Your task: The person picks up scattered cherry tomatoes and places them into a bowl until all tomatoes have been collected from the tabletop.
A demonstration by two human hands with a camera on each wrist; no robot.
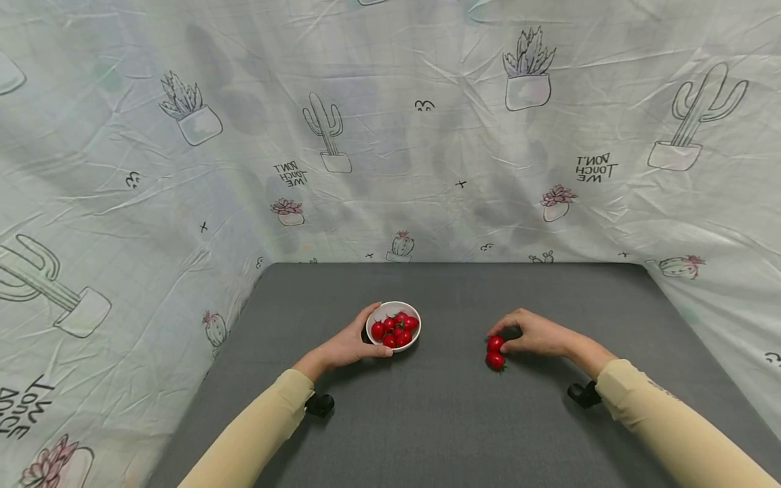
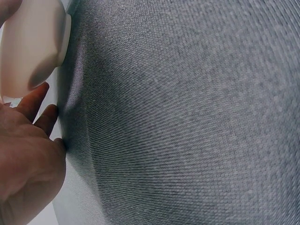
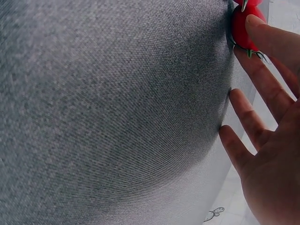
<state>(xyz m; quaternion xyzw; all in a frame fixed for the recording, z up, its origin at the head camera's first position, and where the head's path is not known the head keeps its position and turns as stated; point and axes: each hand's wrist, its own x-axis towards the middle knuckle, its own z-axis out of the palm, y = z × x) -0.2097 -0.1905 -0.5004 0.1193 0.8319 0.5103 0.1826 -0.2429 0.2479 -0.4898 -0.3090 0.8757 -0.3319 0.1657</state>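
Around the near-left side of a small white bowl (image 1: 379, 314), my left hand (image 1: 350, 344) grips with thumb and fingers spread along the rim. Several red cherry tomatoes (image 1: 404, 338) with green stems lie inside. The left wrist view shows the bowl's outer wall (image 2: 33, 42) and base, with fingertips below it. To the right, my right hand (image 1: 537, 335) pinches a cherry tomato (image 1: 495, 344) between thumb and fingers. A second tomato (image 1: 496, 361) lies right against it on the near side. In the right wrist view, the thumb presses the pinched tomato (image 3: 243, 33).
A dark grey cloth-covered table (image 1: 427, 434) lies under both hands. Behind it and along the sides hangs a pale curtain (image 1: 390, 135) printed with potted cacti. Black wrist camera mounts (image 1: 320, 405) stick out beside the sleeves.
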